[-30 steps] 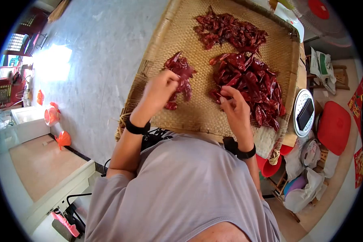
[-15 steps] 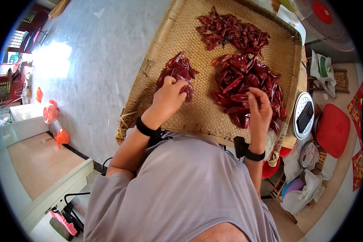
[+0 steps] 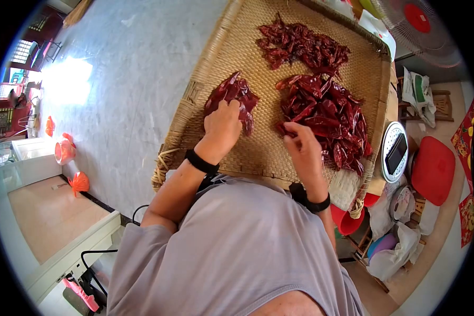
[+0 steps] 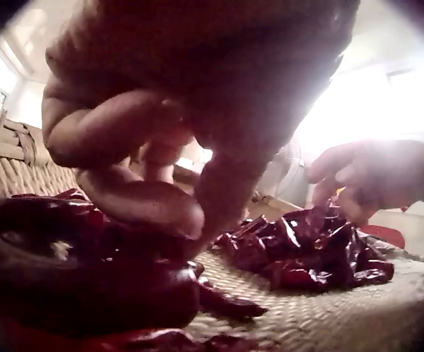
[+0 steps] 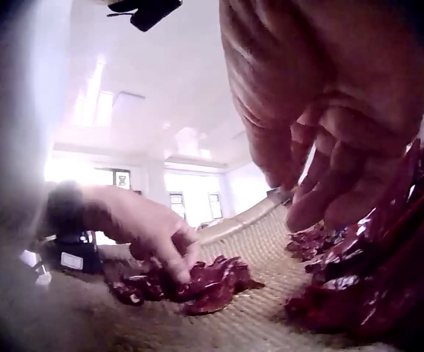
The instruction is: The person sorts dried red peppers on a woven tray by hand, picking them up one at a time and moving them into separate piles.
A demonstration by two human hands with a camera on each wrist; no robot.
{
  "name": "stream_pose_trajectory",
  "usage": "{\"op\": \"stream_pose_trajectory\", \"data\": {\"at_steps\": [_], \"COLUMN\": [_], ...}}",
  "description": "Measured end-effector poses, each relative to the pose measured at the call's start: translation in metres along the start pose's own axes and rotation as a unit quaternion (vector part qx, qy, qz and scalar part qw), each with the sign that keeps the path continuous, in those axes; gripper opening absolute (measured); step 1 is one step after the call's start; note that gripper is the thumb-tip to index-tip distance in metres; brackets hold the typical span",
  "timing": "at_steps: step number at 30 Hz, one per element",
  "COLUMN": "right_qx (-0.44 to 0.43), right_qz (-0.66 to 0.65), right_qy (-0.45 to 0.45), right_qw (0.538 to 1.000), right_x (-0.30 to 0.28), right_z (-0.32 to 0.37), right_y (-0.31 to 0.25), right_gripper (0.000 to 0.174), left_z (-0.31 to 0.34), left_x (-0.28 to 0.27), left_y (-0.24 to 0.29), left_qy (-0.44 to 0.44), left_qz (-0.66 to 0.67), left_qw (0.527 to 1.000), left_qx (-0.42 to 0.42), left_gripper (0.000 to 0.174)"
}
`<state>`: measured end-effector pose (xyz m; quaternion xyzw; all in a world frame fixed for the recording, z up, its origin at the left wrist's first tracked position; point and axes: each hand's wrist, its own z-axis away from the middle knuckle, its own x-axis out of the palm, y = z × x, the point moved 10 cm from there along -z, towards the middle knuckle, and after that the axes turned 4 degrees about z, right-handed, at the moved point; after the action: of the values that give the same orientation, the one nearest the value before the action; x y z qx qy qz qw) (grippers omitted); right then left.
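In the head view three piles of dried red chilies lie on a woven tray [image 3: 263,150]. My left hand [image 3: 221,129] is at the small left pile [image 3: 231,89]; its fingertips pinch a chili there, partly hidden by the hand. The left wrist view shows curled fingers [image 4: 153,205] against a dark, glossy chili [image 4: 138,297]. Over the near left edge of the large pile [image 3: 326,110] hovers my right hand [image 3: 306,152], fingers slightly bent. A gap shows between thumb and fingers of the right hand [image 5: 289,194] in the right wrist view, with nothing held.
A third chili pile [image 3: 303,45] lies at the tray's far side. Right of the tray are a phone [image 3: 396,154] on a round perforated white surface, a red stool-like object [image 3: 433,171] and a fan [image 3: 417,18]. Grey floor [image 3: 131,89] extends to the left.
My right hand has moved left from over the large pile to its near left edge, and the chili at its fingertips is gone. My left hand remains at the small pile, fingers pointing farther into it.
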<state>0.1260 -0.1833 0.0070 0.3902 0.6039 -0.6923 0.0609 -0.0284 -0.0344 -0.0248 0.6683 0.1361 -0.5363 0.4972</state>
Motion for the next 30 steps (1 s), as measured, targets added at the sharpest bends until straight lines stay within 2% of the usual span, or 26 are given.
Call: {"op": "stream_pose_trajectory", "data": {"at_steps": [1,4,5,8,9,11,14,16,18,19,22,26,28,30], "right_qx": [-0.025,0.033,0.079,0.112,0.121,0.11,0.093,0.059,0.061,0.07,0.081,0.091,0.089,0.082], "right_qz": [0.006,-0.092,-0.123,-0.302,-0.308,-0.286,-0.223,-0.148,-0.165,-0.124,-0.088,-0.096,-0.08,-0.01], "right_qy": [-0.014,-0.042,-0.046,-0.071,-0.067,-0.013,0.081,0.161,0.234,0.252,0.293,0.33,0.35,0.386], "right_qw": [1.0,0.994,0.988,0.944,0.941,0.952,0.967,0.974,0.956,0.957,0.949,0.935,0.929,0.919], "right_x": [0.009,0.023,0.024,0.038,0.039,0.02,-0.021,-0.055,-0.086,-0.099,-0.122,-0.132,-0.134,-0.141], "right_z": [0.0,0.0,0.001,0.004,0.004,0.003,0.002,0.002,0.004,0.006,0.01,0.017,0.021,0.027], "right_y": [-0.004,-0.003,-0.002,0.009,0.016,0.019,0.024,0.032,0.037,0.041,0.052,0.082,0.083,0.069], "right_gripper": [0.038,0.043,0.044,0.037,0.032,0.029,0.023,0.024,0.024,0.025,0.027,0.032,0.034,0.033], "left_z": [0.001,0.004,0.008,0.018,0.019,0.021,0.014,0.004,-0.003,-0.005,-0.012,-0.021,-0.022,-0.025], "left_x": [-0.005,-0.004,-0.001,0.01,0.013,0.019,0.007,0.011,0.012,0.013,0.026,0.041,0.037,0.029], "left_y": [0.002,0.022,0.031,0.054,0.057,0.06,0.045,0.033,0.028,0.028,0.022,0.018,0.02,0.019], "left_qy": [0.014,-0.062,-0.106,-0.159,-0.171,-0.195,-0.149,-0.153,-0.135,-0.13,-0.125,-0.12,-0.091,-0.074], "left_qz": [0.009,0.161,0.216,0.201,0.209,0.226,0.165,0.081,0.038,0.012,-0.011,-0.004,0.002,-0.003], "left_qw": [1.0,0.983,0.967,0.956,0.951,0.941,0.965,0.979,0.985,0.987,0.987,0.983,0.984,0.986], "left_qx": [0.0,0.065,0.081,0.14,0.147,0.161,0.139,0.112,0.095,0.093,0.098,0.137,0.151,0.15], "left_gripper": [0.018,0.017,0.017,0.018,0.019,0.022,0.027,0.037,0.042,0.048,0.05,0.044,0.036,0.03]}}
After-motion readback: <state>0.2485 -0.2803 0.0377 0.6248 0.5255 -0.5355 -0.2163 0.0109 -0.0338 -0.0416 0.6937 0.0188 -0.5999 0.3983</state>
